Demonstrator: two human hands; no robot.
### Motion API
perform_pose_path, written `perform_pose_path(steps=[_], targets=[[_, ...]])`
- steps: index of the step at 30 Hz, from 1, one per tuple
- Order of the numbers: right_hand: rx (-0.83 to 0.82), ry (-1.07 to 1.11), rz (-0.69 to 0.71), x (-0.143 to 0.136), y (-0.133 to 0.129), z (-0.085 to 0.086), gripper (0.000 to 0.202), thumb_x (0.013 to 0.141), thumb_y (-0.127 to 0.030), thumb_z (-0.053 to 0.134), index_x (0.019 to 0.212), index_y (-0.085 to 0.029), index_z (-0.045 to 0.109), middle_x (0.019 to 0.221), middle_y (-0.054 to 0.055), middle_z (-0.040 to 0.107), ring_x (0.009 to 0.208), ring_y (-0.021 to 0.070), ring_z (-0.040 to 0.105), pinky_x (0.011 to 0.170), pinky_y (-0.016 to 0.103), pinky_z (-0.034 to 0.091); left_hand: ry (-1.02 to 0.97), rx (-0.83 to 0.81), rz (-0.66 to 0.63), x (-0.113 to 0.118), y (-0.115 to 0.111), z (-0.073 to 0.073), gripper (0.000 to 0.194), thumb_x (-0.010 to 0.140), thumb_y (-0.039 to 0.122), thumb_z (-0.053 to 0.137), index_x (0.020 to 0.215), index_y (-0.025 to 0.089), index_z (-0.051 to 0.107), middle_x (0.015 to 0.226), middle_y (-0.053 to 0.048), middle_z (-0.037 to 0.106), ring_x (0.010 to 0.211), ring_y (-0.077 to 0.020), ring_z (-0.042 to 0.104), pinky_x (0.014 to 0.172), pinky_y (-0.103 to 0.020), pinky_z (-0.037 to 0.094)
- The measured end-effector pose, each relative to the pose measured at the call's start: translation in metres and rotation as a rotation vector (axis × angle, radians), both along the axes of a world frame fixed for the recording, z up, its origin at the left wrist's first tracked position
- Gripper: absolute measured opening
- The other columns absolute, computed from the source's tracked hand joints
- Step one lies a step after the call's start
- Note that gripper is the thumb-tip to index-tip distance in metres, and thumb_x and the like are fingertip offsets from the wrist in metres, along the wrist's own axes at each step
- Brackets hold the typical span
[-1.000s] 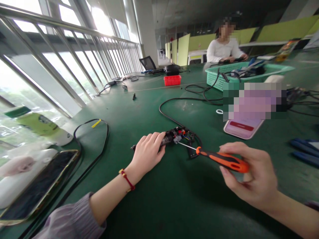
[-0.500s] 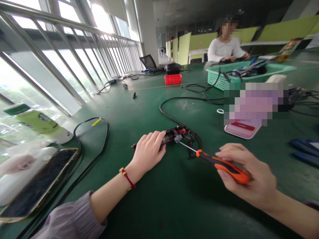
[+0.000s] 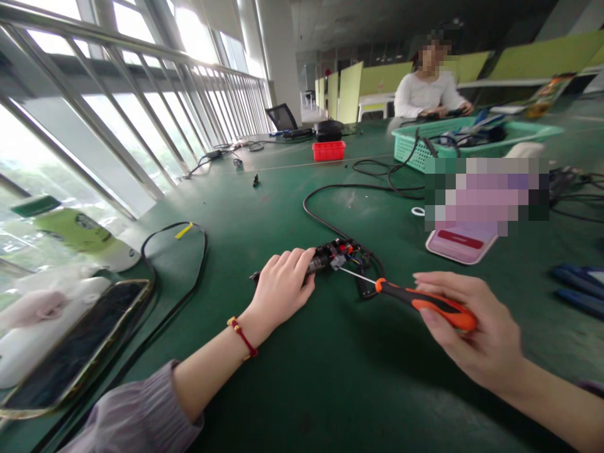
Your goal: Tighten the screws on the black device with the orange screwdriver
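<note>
My left hand (image 3: 282,282) is closed over a black cylindrical device (image 3: 323,259), pressing it to the green table. At the device's right end the insides lie bare, with small coloured wires and a grey part showing. A black cable (image 3: 325,223) runs from that end. My right hand (image 3: 481,327) holds a screwdriver (image 3: 429,303) by its orange and black handle, thumb below and fingers above. The shaft points left, and its tip is at the grey part; whether it sits in a screw is too small to tell.
A green basket (image 3: 410,148) with tools stands at the back right, near a seated person (image 3: 427,91). A red tray (image 3: 329,151) is farther back. Phones (image 3: 78,349) (image 3: 460,244), a bottle (image 3: 87,233) and blue-handled pliers (image 3: 578,286) lie around the sides.
The screwdriver's handle has risen slightly and shifted a little right, and my right thumb has moved up along it. My left hand and the device stay in place.
</note>
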State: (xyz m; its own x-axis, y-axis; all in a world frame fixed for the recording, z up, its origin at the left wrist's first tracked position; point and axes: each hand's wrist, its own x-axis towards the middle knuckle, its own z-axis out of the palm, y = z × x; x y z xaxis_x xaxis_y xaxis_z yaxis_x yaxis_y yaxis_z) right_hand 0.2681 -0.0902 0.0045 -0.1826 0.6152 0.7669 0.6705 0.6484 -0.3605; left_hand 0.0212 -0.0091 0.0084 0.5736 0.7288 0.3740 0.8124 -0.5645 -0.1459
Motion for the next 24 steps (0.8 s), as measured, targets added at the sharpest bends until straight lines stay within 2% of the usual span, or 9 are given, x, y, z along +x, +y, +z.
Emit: perform_pose_path(steps=[3, 6, 9, 12, 15, 20, 24], targets=[[0.065, 0.084, 0.018, -0.0008, 0.0007, -0.0016, 0.046, 0.071, -0.010, 0.060, 0.114, -0.020, 0.047, 0.095, 0.007, 0.058, 0.084, 0.0194, 0.059, 0.070, 0.032, 0.051, 0.000, -0.002, 0.000, 0.0000, -0.0002, 0.0005, 0.032, 0.084, 0.024, 0.042, 0.115, 0.015, 0.043, 0.102, -0.006, 0.059, 0.084, -0.0196, 0.054, 0.073, -0.033, 0.042], [0.039, -0.001, 0.070, -0.0017, 0.0004, 0.0003, 0.035, 0.073, -0.011, 0.058, 0.106, -0.021, 0.051, 0.087, 0.005, 0.059, 0.083, 0.0192, 0.059, 0.067, 0.031, 0.050, 0.001, -0.009, -0.002, 0.0000, -0.0001, 0.0000, 0.032, 0.085, 0.024, 0.042, 0.115, 0.015, 0.043, 0.103, -0.006, 0.058, 0.085, -0.0196, 0.054, 0.073, -0.033, 0.043], [-0.020, -0.066, 0.044, -0.0018, -0.0004, 0.0018, 0.024, 0.077, -0.015, 0.056, 0.100, -0.020, 0.054, 0.083, 0.004, 0.060, 0.073, 0.0157, 0.058, 0.059, 0.027, 0.049, 0.000, -0.010, -0.003, -0.0002, 0.0000, -0.0007, 0.032, 0.085, 0.025, 0.042, 0.116, 0.015, 0.043, 0.103, -0.006, 0.058, 0.085, -0.0196, 0.054, 0.073, -0.033, 0.043], [0.044, 0.033, 0.024, -0.0025, -0.0001, 0.0005, 0.039, 0.072, -0.010, 0.060, 0.109, -0.018, 0.051, 0.090, 0.006, 0.059, 0.078, 0.0159, 0.058, 0.065, 0.027, 0.050, -0.002, -0.005, -0.007, -0.0003, 0.0000, -0.0008, 0.033, 0.085, 0.025, 0.042, 0.116, 0.015, 0.043, 0.103, -0.006, 0.058, 0.085, -0.0197, 0.054, 0.073, -0.033, 0.043], [0.089, 0.084, 0.083, -0.0034, 0.0007, -0.0004, 0.049, 0.068, -0.006, 0.061, 0.113, -0.018, 0.047, 0.092, 0.007, 0.057, 0.085, 0.0185, 0.058, 0.071, 0.030, 0.051, -0.001, -0.005, -0.005, -0.0003, 0.0001, -0.0007, 0.032, 0.085, 0.024, 0.042, 0.116, 0.015, 0.043, 0.103, -0.006, 0.059, 0.085, -0.0199, 0.054, 0.073, -0.033, 0.043], [0.016, -0.059, 0.069, -0.0026, 0.0001, 0.0010, 0.030, 0.073, -0.012, 0.059, 0.101, -0.019, 0.053, 0.084, 0.005, 0.060, 0.081, 0.0184, 0.058, 0.063, 0.029, 0.051, -0.001, -0.015, -0.003, 0.0002, -0.0001, -0.0006, 0.033, 0.084, 0.024, 0.042, 0.116, 0.015, 0.043, 0.103, -0.006, 0.058, 0.084, -0.0197, 0.054, 0.073, -0.033, 0.043], [0.066, 0.053, 0.070, -0.0027, -0.0002, 0.0007, 0.045, 0.070, -0.007, 0.060, 0.112, -0.019, 0.048, 0.090, 0.006, 0.058, 0.081, 0.0181, 0.058, 0.065, 0.030, 0.052, 0.004, -0.007, -0.001, 0.0003, -0.0002, -0.0007, 0.033, 0.084, 0.024, 0.042, 0.116, 0.014, 0.044, 0.102, -0.006, 0.059, 0.085, -0.0201, 0.054, 0.073, -0.034, 0.043]])
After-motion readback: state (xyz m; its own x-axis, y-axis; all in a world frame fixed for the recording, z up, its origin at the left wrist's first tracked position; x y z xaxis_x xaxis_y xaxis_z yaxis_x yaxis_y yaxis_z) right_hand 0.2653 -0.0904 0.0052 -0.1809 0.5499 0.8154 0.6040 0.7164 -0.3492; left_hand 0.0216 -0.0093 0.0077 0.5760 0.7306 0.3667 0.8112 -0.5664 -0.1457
